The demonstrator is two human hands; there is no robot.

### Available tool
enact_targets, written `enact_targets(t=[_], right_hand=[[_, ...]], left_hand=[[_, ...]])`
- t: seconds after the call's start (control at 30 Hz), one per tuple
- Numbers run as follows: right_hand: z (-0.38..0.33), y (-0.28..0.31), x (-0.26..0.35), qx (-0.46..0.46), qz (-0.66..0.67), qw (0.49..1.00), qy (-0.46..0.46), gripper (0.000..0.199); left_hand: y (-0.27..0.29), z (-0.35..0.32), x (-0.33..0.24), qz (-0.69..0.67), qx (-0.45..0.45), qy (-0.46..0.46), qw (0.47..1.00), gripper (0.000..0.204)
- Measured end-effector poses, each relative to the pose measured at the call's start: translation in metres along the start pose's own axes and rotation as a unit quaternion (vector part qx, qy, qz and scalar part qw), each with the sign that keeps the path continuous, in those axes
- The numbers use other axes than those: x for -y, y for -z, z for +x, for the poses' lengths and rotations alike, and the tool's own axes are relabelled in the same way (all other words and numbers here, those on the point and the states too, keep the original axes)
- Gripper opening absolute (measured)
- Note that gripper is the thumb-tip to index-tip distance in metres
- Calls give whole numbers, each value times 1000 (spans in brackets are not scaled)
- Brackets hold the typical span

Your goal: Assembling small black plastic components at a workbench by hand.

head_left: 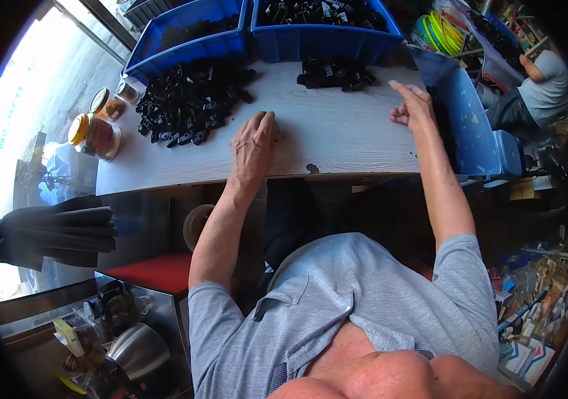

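Observation:
My left hand (253,143) rests on the pale wooden tabletop (337,143) with its fingers curled down and close together. Whatever is under those fingertips, if anything, stays hidden. To its left lies a large heap of small black plastic parts (187,100). My right hand (414,106) is above the table's right side, fingers apart and one stretched to the left; nothing shows in it. Beyond it, toward the far edge, sits a smaller pile of the same black parts (337,73).
Two blue bins (327,43) (187,52) with black parts stand along the far edge. A lighter blue tub (473,126) adjoins the table's right side. Lidded jars (101,136) stand at the left edge, near a dark folded umbrella (58,229). Another person (543,86) sits far right.

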State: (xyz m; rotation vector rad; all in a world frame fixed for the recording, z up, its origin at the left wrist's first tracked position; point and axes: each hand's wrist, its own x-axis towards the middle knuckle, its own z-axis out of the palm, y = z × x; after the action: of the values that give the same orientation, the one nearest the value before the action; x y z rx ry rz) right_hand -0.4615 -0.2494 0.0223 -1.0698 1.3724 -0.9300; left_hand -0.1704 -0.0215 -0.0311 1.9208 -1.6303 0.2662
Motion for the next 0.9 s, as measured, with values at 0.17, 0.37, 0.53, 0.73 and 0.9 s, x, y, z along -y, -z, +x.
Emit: enact_targets(t=[0.17, 0.37, 0.53, 0.73, 0.9], right_hand=[[-9, -47, 7, 30, -126, 992, -5, 42], [-2, -66, 11, 49, -167, 985, -11, 37], [-1, -71, 5, 34, -172, 985, -8, 29], [-7, -64, 0, 55, -167, 984, -26, 24], [-16, -52, -1, 87, -156, 982, -53, 24]], left_hand=[[0, 5, 1, 32, -13, -12, 999, 49], [-4, 9, 6, 19, 4, 14, 1000, 39], [-2, 15, 17, 5, -47, 36, 998, 28], [4, 15, 18, 19, -46, 48, 998, 24], [5, 1, 28, 35, -77, 14, 996, 23]])
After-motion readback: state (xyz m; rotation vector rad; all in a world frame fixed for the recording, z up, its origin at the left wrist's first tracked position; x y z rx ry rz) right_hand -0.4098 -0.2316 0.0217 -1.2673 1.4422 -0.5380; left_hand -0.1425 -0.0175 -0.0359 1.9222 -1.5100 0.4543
